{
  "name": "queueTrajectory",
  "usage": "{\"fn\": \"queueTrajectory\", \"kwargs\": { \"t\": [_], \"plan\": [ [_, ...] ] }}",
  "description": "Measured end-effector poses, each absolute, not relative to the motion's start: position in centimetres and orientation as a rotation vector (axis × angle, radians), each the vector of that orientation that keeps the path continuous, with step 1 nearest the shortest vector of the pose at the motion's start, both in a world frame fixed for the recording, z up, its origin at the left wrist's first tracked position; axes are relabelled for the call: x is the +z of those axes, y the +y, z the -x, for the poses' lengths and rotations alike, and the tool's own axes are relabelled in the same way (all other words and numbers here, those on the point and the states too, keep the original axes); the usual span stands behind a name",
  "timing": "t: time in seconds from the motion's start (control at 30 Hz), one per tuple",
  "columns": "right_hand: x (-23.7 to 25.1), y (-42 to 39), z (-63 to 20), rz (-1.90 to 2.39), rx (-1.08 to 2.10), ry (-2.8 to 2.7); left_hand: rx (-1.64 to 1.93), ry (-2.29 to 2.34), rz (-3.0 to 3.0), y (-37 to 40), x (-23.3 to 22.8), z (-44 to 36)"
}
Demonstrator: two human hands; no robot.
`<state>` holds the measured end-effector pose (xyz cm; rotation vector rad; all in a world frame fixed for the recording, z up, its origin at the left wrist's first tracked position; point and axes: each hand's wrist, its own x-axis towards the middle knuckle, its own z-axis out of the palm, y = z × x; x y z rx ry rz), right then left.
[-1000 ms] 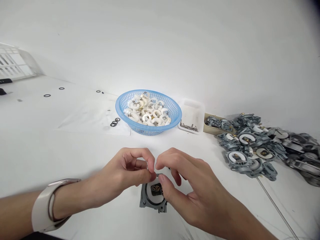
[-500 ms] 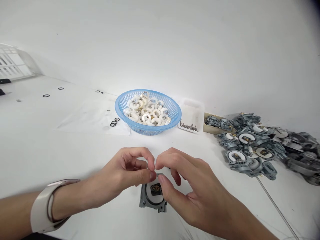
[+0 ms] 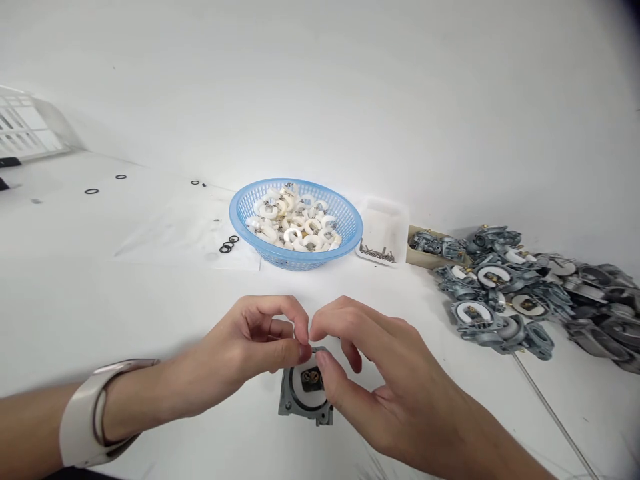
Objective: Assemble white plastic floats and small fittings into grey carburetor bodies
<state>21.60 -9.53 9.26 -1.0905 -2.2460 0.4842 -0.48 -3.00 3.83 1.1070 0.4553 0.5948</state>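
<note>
A grey metal housing (image 3: 290,405) lies at lower centre on the table (image 3: 150,300), just under the fingertips of the left hand (image 3: 260,337) and right hand (image 3: 377,373). Both curl, thumbs near forefingers; whether either pinches anything is unclear. Beyond, mid-frame, stands a blue basket (image 3: 295,262).

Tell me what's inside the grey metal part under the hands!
A white curved piece and small brassy bits. The left hand and right hand hide upper sides of the grey metal part.
</note>
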Motion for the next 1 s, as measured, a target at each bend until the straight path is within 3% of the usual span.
{"fn": "queueTrajectory", "kwargs": {
  "t": [1.0],
  "plan": [
    [9.08,-9.59,-21.07,1.067,0.601,-2.262,0.565,0.31,-0.956,-3.15,3.87,0.1]
  ]
}}
